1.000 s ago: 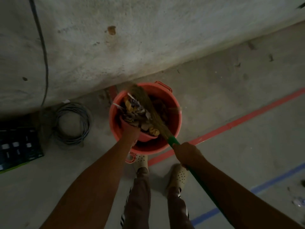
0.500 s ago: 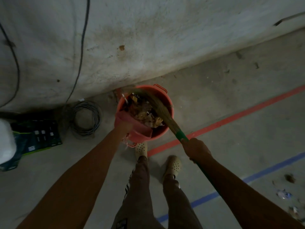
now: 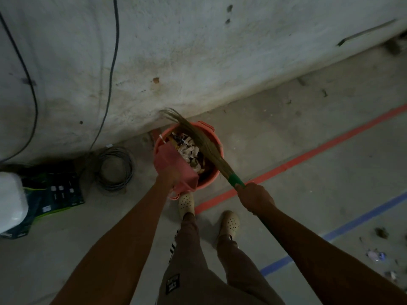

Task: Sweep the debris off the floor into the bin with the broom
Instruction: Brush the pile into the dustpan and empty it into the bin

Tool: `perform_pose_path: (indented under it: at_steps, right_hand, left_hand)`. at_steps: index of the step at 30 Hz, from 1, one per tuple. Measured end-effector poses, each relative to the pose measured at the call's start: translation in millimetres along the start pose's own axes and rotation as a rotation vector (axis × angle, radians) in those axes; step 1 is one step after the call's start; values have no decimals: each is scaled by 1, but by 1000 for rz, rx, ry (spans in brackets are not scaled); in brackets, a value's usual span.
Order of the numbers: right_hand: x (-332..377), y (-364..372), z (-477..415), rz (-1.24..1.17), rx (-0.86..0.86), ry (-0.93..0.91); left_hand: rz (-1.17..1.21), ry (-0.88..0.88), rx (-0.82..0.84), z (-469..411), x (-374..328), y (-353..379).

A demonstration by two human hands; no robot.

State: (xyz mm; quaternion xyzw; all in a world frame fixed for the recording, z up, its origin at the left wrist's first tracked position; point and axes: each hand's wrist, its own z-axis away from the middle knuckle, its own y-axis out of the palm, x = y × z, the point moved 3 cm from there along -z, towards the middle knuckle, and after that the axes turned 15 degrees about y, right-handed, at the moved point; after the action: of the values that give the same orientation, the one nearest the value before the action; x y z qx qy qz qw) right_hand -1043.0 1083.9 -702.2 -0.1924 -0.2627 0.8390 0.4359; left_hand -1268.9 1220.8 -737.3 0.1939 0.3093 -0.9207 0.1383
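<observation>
The bristles of the broom [image 3: 204,148], far ahead of the right hand [image 3: 255,198] grip, have risen past the far rim of the bin [image 3: 217,140]. Above the left hand [image 3: 168,177] grip, the dustpan [image 3: 174,165] has tipped further, shedding debris [image 3: 187,151].

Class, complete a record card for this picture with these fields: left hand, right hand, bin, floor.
left hand: holds pink dustpan tipped over the bin
right hand: grips broom by its green handle, bristles across the bin
bin: orange, beside the wall, holds debris
floor: scraps lie near the blue line
</observation>
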Motion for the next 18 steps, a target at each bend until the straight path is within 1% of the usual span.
perform_pose_path:
  at_steps: [2, 3, 4, 7, 9, 11, 14, 18]
  right_hand:
    - [0, -1, 5, -23, 2, 4]
    - [0, -1, 8, -36, 0, 12]
    - [-1, -1, 11, -55, 1, 27]
    - [-10, 3, 19, -158, 23, 92]
    - [-18, 7, 22, -261, 42, 141]
    - [-26, 11, 22, -392, 69, 202]
    - [-35, 16, 10, -551, 106, 308]
    - [-47, 24, -22, -619, 169, 423]
  left_hand:
    - [-159, 44, 128, 7, 4, 7]
    - [-177, 52, 156, 8, 11, 12]
    - [-150, 53, 115, 9, 17, 13]
    - [167, 9, -82, 23, 20, 12]
    - [312, -8, -164, 25, 20, 8]
    - [328, 5, -177, 17, 23, 8]
    - [322, -27, -190, -2, 26, 8]
    - [283, -15, -159, -44, 27, 19]
